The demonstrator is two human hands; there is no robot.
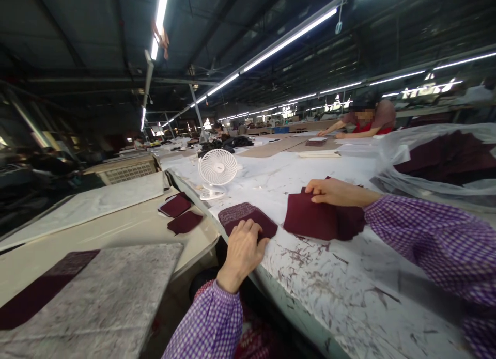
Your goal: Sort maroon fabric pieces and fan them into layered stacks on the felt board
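My left hand (243, 249) rests on the near edge of a maroon fabric piece (261, 218) that has a speckled grey-maroon band. Its fingers are slightly bent and the thumb stands apart, pressing the cloth from above. To the right, my right hand (336, 192) has its fingers bent over the top of a maroon fabric stack (312, 218), gripping the upper piece near its far edge. The fingertips are partly hidden there. Both pieces lie on the white table (302, 281), a short gap between them.
A small white fan (217, 168) stands beyond the left piece. Cut maroon pieces (185, 222) lie on the side table at left, near a grey speckled board (101, 292). A clear plastic bag (391, 157) of maroon cloth sits at right. A co-worker (372, 119) leans over the table's far side.
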